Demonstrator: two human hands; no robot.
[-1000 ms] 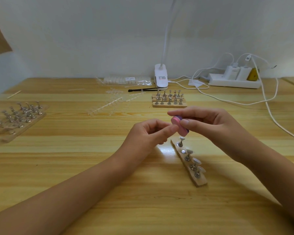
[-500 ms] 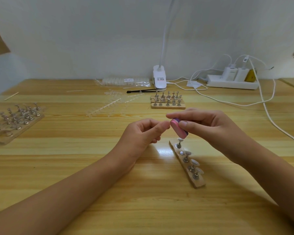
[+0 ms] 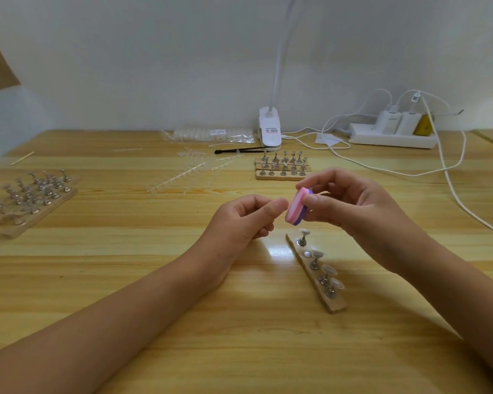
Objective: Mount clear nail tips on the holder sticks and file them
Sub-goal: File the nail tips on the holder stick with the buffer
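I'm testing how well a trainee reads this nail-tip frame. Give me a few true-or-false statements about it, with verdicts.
1. The right hand grips a pink and purple file block. True.
2. The file block lies on the table. False: it is held in the air, above the near wooden strip.
3. The left hand rests flat with straight fingers. False: its fingers are curled, with the thumb tip beside the file block.
4. A white power strip sits at the back right of the table. True.
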